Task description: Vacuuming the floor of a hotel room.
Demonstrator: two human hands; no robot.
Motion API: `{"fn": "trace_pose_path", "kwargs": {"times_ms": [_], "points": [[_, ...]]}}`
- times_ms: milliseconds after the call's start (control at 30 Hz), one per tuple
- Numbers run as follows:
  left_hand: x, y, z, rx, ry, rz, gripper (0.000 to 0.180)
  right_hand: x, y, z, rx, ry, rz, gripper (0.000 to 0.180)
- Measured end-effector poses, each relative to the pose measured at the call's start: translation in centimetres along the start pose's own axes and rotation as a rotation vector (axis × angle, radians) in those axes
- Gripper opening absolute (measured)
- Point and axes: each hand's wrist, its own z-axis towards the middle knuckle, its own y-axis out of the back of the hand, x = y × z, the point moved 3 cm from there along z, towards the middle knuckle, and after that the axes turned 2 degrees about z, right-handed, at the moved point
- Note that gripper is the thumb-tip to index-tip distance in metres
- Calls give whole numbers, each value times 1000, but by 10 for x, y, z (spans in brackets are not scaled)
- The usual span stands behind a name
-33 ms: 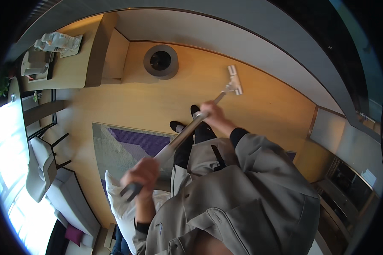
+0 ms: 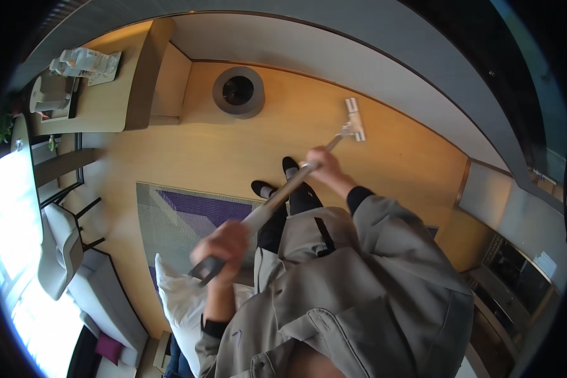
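A long-handled mop (image 2: 288, 188) slants across the middle of the view, running from near the wearer's body up and right to the floor (image 2: 208, 151). Its narrow, pale head (image 2: 354, 120) lies on the wood-coloured floor near the foot of a light wall (image 2: 283, 44). The left hand (image 2: 225, 249), slightly blurred, has its grip closed around the upper handle, just above which the dark end sticks out. The right hand's (image 2: 324, 165) grip is clamped around the shaft farther down, nearer the head.

Below the shaft are the wearer's black shoes (image 2: 263, 188) and grey-brown jacket (image 2: 359, 283). A grey and purple rug (image 2: 201, 208) lies to the left, with a white pillow (image 2: 176, 309) beneath the left forearm. Beyond the rug stands a round grey bin (image 2: 254, 104). At upper left, clear bottles (image 2: 85, 60) rest on a wooden tabletop (image 2: 113, 107). Along the left are a pale chair (image 2: 60, 252), a grey sofa (image 2: 101, 296) with a maroon cushion (image 2: 109, 348), and a bright window (image 2: 12, 220).
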Motion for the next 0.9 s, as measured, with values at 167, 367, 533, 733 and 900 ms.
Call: {"fn": "trace_pose_path", "kwargs": {"times_ms": [167, 367, 533, 733, 900], "points": [[103, -22, 16, 151, 102, -28, 13, -100, 31, 23, -56, -40, -138, 30], [-48, 43, -25, -169, 101, 285, 19, 40, -72, -3, 66, 208, 85, 25], [-195, 21, -84, -427, 94, 615, 30, 189, -136, -41, 376, 277, 385, 12], [-188, 20, -105, -419, -55, 407, 31, 185, -116, -36, 520, 350, 287, 12], [-113, 36, -50, -403, -30, 212, 27, 111, -70, 11, 216, 314, 120, 14]]}}
